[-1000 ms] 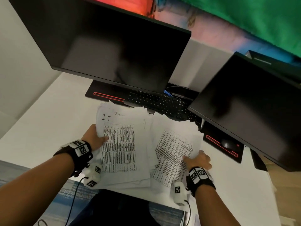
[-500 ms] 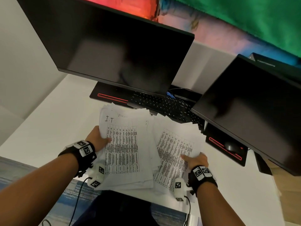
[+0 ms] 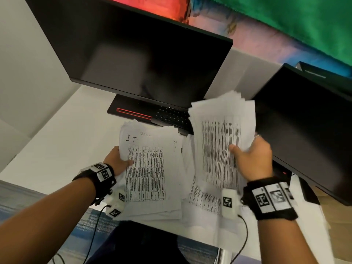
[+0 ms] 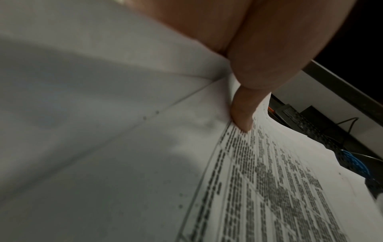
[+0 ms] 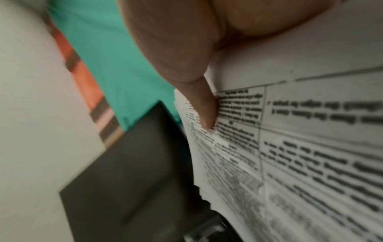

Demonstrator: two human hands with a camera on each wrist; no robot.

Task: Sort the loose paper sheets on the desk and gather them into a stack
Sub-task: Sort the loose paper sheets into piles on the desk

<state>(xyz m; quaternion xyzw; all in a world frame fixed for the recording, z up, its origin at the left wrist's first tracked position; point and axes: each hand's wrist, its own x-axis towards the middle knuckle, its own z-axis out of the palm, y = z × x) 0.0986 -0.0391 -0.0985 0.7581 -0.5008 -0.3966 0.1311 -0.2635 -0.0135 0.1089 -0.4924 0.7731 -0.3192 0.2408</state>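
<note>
A pile of printed sheets (image 3: 150,172) headed "I.T" lies on the white desk (image 3: 62,141). My left hand (image 3: 117,162) grips its left edge, thumb (image 4: 242,113) pressed on the top page. My right hand (image 3: 251,159) holds a second bundle of printed sheets (image 3: 219,141) lifted and tilted above the desk, thumb (image 5: 204,111) on its face and fingers hidden behind it. More loose sheets (image 3: 203,201) lie under that bundle near the desk's front edge.
Two dark monitors stand behind, one (image 3: 144,54) at centre and one (image 3: 304,126) at right. A black keyboard (image 3: 171,117) with a red strip lies under the centre monitor, close to the raised bundle's far edge.
My right hand has lifted its bundle off the desk, up and away toward the monitors. The left hand and its pile stay where they were.
</note>
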